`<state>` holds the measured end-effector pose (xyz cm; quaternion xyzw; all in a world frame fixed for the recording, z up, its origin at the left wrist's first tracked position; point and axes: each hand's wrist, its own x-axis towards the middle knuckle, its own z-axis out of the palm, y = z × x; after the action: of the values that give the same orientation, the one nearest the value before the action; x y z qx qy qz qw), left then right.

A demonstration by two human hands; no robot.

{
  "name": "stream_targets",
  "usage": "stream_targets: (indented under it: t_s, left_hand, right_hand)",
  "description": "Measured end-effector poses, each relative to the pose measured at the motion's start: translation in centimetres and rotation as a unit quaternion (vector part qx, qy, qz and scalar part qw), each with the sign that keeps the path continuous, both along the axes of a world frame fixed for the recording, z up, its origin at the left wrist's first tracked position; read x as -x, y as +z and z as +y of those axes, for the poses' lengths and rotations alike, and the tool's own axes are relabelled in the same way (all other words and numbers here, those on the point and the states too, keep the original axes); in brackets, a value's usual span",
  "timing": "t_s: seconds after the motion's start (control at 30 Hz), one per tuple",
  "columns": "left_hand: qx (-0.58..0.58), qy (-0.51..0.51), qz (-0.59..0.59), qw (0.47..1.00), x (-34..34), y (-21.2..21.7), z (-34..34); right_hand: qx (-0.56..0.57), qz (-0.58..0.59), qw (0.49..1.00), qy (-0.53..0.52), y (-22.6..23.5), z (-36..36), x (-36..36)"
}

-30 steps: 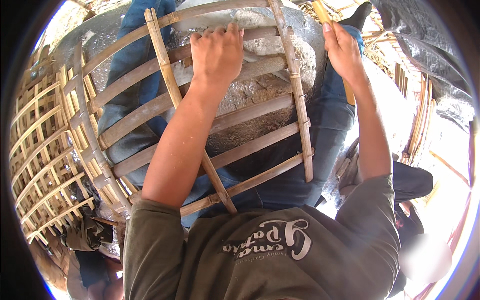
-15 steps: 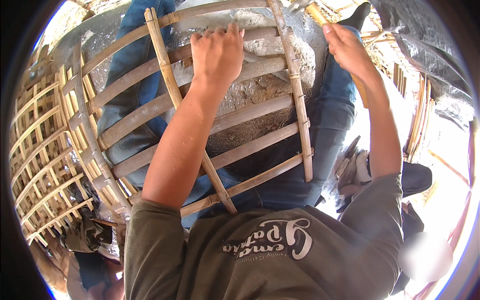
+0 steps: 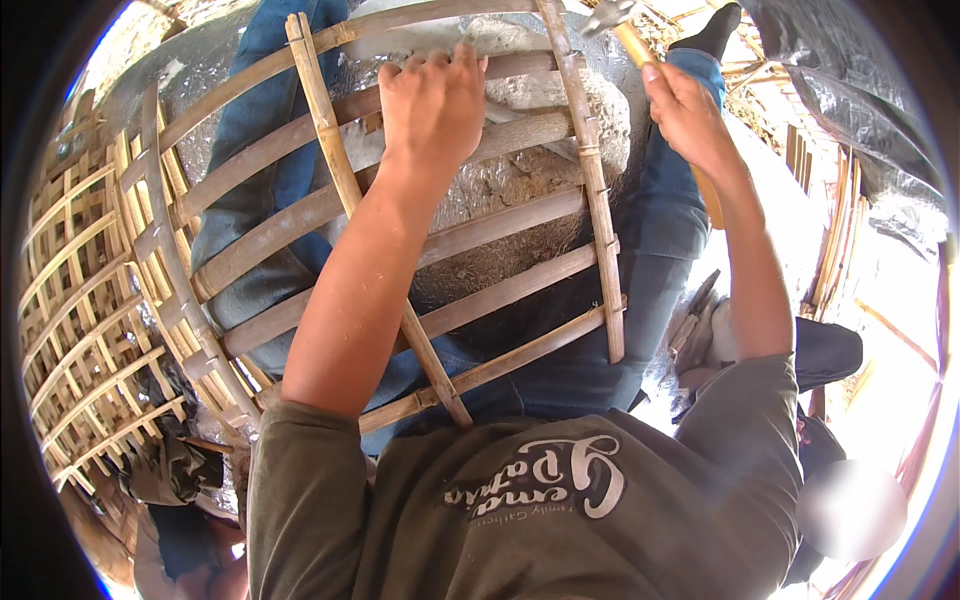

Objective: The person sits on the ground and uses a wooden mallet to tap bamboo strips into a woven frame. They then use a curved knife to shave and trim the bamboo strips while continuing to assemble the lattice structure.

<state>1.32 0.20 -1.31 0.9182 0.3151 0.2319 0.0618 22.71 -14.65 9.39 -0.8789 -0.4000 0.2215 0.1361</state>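
A slatted bamboo frame point(image 3: 505, 222) lies across my legs, its flat strips crossed by narrower upright bars. My left hand point(image 3: 433, 105) is closed on one of the upper bamboo strips, knuckles up; the fingertips are hidden behind it. In my right hand point(image 3: 692, 115) is a hammer point(image 3: 632, 42), gripped by its light wooden handle. The metal hammer head is raised just beyond the frame's top right corner, apart from the bamboo. Beneath the frame shows a pale, rough stone-like block point(image 3: 540, 170).
Woven bamboo lattice panels point(image 3: 80, 300) stack up on the left. Black plastic sheeting point(image 3: 840, 90) hangs at the far right, near some upright bamboo strips point(image 3: 838, 235). Other people sit close by, one behind on the right point(image 3: 830, 355) and another at lower left point(image 3: 190, 540).
The hammer and my right hand have shifted slightly, with the hammer head a little further right and its handle end lower. My left hand keeps its place on the frame.
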Motion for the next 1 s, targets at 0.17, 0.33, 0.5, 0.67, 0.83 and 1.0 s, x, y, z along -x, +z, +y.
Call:
stream_targets:
  t_s: [0.17, 0.33, 0.5, 0.67, 0.83, 1.0]
  left_hand:
    - [0.013, 0.001, 0.003, 1.000, 0.1, 0.3, 0.0]
    - [0.018, 0.000, 0.005, 1.000, -0.1, 0.4, 0.1]
    - [0.017, -0.001, -0.002, 1.000, -0.1, 0.4, 0.1]
    - [0.001, -0.002, -0.005, 1.000, -0.2, 0.2, 0.1]
    - [0.018, 0.001, 0.003, 1.000, -0.2, 0.3, 0.1]
    - [-0.008, 0.000, -0.010, 1.000, -0.3, 0.1, 0.1]
  right_hand:
    - [0.039, 0.023, 0.999, 0.019, -0.9, -0.6, -0.8]
    - [0.026, 0.014, 1.000, 0.001, -1.8, -1.2, -0.6]
    - [-0.039, 0.043, 0.993, -0.103, -0.7, -0.8, -0.6]
    - [0.032, 0.022, 0.999, 0.006, -1.8, -0.9, -2.2]
    - [0.028, 0.029, 0.998, -0.049, -1.5, -0.7, -1.3]
    - [0.046, 0.038, 0.998, -0.016, -1.6, -0.7, -1.2]
